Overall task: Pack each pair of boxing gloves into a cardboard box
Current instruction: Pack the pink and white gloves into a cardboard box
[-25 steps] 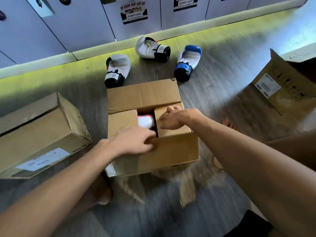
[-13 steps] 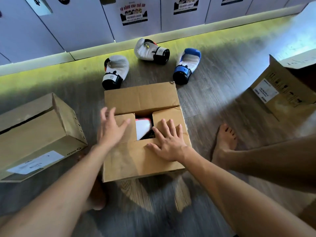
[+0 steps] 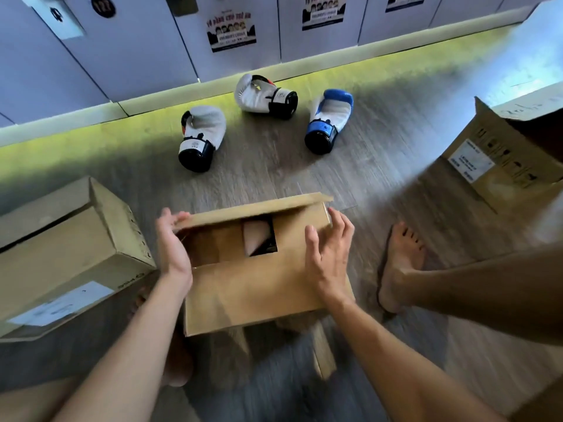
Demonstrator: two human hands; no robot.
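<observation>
Brown cardboard box (image 3: pixel 259 287) on the floor at centre, long axis running 9 to 3 o'clock. Its far flap (image 3: pixel 253 208) is tilted over the opening. A pale glove (image 3: pixel 256 236) shows through the gap.

Left hand (image 3: pixel 172 242) pinches the flap's 9 o'clock corner. Right hand (image 3: pixel 330 254) rests against the 3 o'clock end, fingers spread and grasping nothing.

Three loose gloves lie beyond:
- White black-cuffed glove (image 3: pixel 201 135) at 11 o'clock, cuff toward 6.
- Second white glove (image 3: pixel 262 94) at 12 o'clock, cuff toward 3.
- Blue-and-white glove (image 3: pixel 329 117) at 1 o'clock, cuff toward 7.

Both forearms are stretched forward, the left hand (image 3: pixel 172 245) being curled at its fingertips over one end of the cardboard box (image 3: pixel 259 287), the right hand (image 3: pixel 329 257) laid spread-fingered against the other.
</observation>
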